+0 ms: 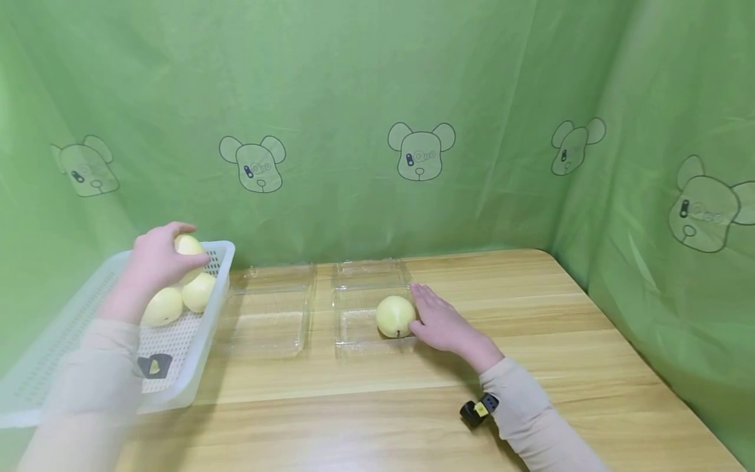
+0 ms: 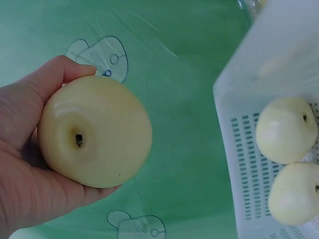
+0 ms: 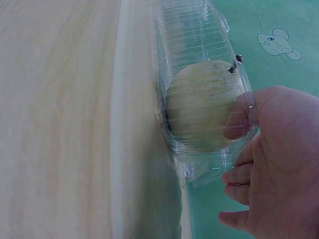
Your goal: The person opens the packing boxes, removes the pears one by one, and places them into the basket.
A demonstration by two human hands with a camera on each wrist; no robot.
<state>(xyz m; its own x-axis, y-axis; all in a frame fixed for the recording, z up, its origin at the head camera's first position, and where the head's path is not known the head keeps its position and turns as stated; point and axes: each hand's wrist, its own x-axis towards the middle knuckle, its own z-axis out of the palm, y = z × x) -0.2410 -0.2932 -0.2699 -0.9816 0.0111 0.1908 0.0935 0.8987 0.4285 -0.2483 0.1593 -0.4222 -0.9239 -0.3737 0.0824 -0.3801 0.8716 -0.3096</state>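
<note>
My left hand grips a pale yellow pear, thumb and fingers around its sides, above the far end of a white plastic basket. Beneath it in the basket lie two more pears, a nearer pear and a farther pear. Another pear sits in the right end of an open clear plastic container. Beside it is my right hand, its fingers extended at the container's right side. In the right wrist view its thumb reaches over the rim against the pear.
A second open clear container lies on the wooden table between the basket and the first container. Green curtain with bear-head prints hangs behind and to the right. A black wrist device is strapped to the right sleeve.
</note>
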